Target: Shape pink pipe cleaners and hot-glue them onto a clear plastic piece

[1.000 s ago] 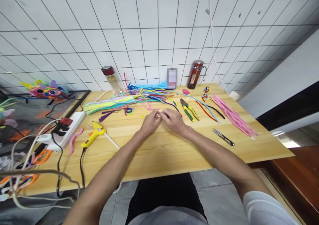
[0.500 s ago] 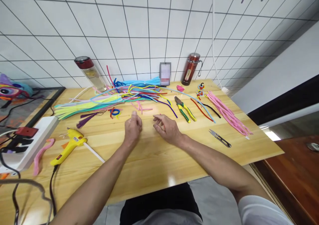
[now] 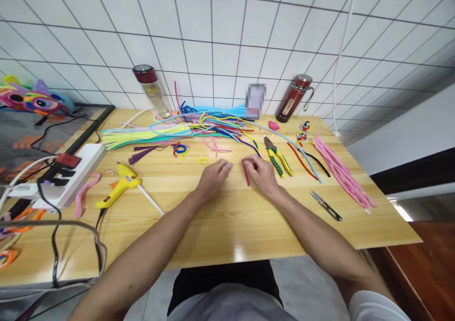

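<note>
A short red pipe cleaner [image 3: 246, 174] is pinched in the fingers of my right hand [image 3: 261, 175], its lower end hanging toward the tabletop. My left hand [image 3: 214, 179] is a small gap to the left, fingers curled together; whatever they may hold is hidden. Close behind it lies a small yellow curl [image 3: 202, 161]. Pliers with green and yellow handles [image 3: 278, 157] rest just to the right of my right hand. Beyond both hands spreads a pile of colourful pipe cleaners [image 3: 152, 134], with pink pieces [image 3: 215, 147] at its front.
To the left are a yellow glue gun [image 3: 119, 186], a white power strip [image 3: 80, 176] and tangled cables. Thread snips [image 3: 326, 206] and a pink pipe cleaner bundle [image 3: 343, 172] lie right. A glass bottle [image 3: 152, 91] and a red flask [image 3: 294, 98] stand along the wall.
My hands were together, then moved apart with the left thumb raised. Now the left fingers are curled in, and the red pipe cleaner shows clearly in my right hand. The view has shifted.
</note>
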`<action>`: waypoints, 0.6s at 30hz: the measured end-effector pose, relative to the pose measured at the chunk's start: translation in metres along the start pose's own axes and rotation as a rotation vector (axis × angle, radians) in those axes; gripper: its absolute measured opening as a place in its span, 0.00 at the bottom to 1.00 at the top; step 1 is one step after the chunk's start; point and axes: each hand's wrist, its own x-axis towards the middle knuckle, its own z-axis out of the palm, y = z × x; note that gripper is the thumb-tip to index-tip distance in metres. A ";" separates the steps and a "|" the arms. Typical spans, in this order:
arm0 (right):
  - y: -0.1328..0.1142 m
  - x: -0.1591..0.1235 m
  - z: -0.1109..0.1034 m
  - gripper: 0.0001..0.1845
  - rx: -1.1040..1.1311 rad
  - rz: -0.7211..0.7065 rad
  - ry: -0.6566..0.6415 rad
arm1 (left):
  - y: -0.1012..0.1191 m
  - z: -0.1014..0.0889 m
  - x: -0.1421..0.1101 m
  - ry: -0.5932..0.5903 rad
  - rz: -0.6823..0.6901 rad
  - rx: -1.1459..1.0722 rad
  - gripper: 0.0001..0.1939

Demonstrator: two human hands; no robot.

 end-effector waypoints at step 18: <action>-0.040 0.096 0.057 0.12 -0.642 -0.028 -0.403 | 0.001 0.008 0.000 -0.282 0.213 0.542 0.14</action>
